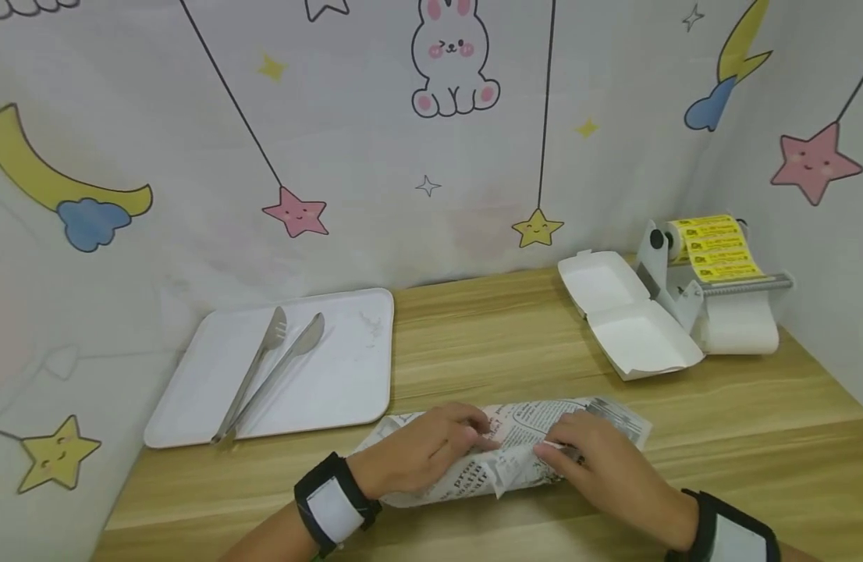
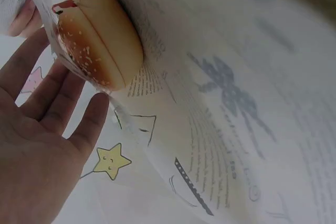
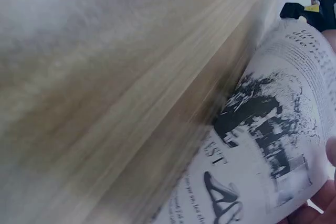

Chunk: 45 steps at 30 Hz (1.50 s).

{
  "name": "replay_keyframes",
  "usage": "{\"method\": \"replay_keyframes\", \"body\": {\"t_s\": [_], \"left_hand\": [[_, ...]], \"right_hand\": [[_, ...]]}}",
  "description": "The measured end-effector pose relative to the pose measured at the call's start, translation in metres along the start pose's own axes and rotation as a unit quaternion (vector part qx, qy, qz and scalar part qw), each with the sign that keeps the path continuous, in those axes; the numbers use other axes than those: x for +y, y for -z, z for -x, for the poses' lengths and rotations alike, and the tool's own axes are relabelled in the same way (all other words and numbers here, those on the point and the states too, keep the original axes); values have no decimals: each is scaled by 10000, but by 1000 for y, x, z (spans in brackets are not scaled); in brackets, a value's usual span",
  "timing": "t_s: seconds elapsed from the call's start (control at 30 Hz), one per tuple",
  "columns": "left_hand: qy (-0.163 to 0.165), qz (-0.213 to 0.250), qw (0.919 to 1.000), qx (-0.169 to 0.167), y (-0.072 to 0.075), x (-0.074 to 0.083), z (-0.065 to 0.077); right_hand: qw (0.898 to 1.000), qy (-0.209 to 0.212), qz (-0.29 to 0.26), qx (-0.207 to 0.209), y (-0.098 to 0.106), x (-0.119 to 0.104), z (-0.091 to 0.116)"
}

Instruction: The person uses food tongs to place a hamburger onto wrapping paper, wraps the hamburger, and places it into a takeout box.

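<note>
The left hand (image 1: 427, 451), fingers extended against the printed paper (image 1: 467, 480), and the right hand (image 1: 603, 462), thumb and forefinger pinching its edge, sit apart along it. The paper lies on the surface (image 1: 719, 445) beneath both, long axis running left to right; the bun (image 2: 100, 40) sits inside, just beside the left fingertips, its distance from the right hand hard to judge.

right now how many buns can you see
1: the seeded bun, inside the printed paper, near the left hand. Others could be hidden under the paper.
</note>
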<state>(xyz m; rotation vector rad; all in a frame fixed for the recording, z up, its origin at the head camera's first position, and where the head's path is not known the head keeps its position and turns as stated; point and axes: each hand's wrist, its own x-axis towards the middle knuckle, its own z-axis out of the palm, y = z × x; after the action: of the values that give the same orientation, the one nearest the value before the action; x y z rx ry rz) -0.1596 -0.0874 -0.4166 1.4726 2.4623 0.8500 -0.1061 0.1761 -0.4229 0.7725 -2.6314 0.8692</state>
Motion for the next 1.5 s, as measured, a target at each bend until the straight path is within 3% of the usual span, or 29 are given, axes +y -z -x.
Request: {"method": "replay_keyframes", "body": {"t_s": [0.07,0.2,0.37,0.47,0.63,0.7,0.8,1.17,1.37,1.5], "left_hand": [[148,312,9994,-47,2,-2,1],[444,-5,9990,52,-1,-2,-1],[641,-122,9968,458,-7,-5,-5],[621,-165,9956,683,-9,-7,-7],[648,-444,9925,942,-9,-7,-12],[708,-560,9910,993,-8,-6,-13],[750,-698,9889,1079,-9,-5,-13],[1169,-393,9844,1257,-13,-5,-16],[763,-1285,9804,1285,-19,-9,-16],[824,-2264,9636,1157,-23,-10,-14]], "right_hand": [[9995,-293,-104,-97,-1,3,-3],[9979,-629,-78,-157,-4,9,-8],[9976,-655,228,69,-7,14,-11],[9967,-405,534,465,-9,16,-10],[9898,768,827,869,-7,17,-12],[9872,1137,860,714,-8,16,-13],[9872,1179,1004,383,-10,13,-13],[9902,323,1258,-522,-18,21,-10],[9888,223,1288,-724,-18,22,-9],[9876,247,1363,-739,-19,24,-9]]}}
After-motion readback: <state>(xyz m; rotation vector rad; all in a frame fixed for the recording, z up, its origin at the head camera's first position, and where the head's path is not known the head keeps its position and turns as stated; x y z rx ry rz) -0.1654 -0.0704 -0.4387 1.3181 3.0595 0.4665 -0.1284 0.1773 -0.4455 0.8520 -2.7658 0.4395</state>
